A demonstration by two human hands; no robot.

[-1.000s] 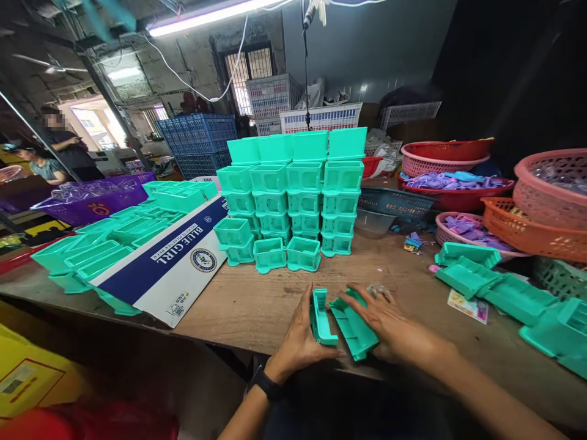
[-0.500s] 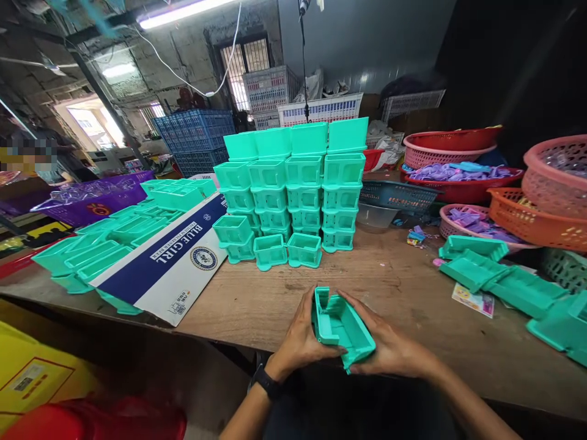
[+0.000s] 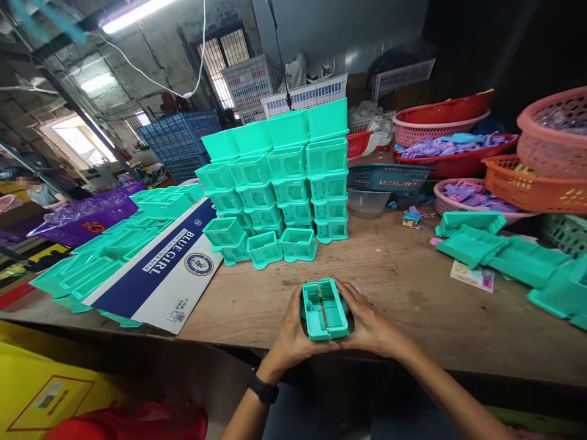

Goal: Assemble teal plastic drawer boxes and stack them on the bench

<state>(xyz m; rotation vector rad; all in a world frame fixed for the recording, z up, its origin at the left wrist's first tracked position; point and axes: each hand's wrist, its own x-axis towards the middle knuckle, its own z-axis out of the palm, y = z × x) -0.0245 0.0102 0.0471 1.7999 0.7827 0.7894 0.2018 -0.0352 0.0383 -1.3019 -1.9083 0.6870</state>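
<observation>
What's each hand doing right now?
Left hand: closed on the teal plastic box, left side.
Right hand: closed on the same box, right side.

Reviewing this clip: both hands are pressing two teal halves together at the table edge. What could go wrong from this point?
1. The teal box, clamped between the left hand and right hand, shows a seam down its middle; uneven pressure might leave it misaligned.
2. The box sits close to the edge of the wooden table; a slip could drop it off the near side.
3. The stack of teal boxes stands tall just behind; a forward jolt could topple it.
</observation>
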